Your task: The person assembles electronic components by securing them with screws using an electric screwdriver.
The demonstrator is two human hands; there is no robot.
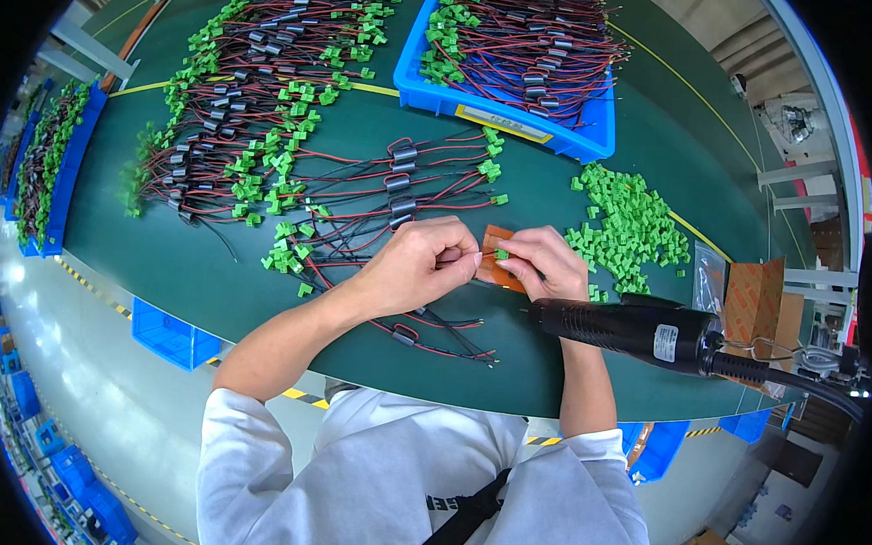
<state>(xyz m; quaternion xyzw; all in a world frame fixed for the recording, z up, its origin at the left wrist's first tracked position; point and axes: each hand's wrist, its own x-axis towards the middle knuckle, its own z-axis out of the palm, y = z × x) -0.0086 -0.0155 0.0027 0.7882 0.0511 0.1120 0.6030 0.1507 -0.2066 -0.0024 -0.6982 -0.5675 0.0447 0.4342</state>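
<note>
Apparently fitting a thin red lead (486, 255) into a green connector (502, 256), over an orange pad (492, 273) between the hands. Best gripping close to the tip, squaring connector to lead, pushing straight without splaying strands, then tugging lightly to check. Seemingly pinching the lead in the left hand (427, 261), thumb against forefinger; pinching the connector in the right hand (547, 262). Turning both sets of fingertips inward, nearly meeting. Passing the right wrist beneath a black cylindrical tool (616, 329). Seeing loose connectors (630, 226) beyond the right hand, wire harnesses (401, 183) beyond the left.
</note>
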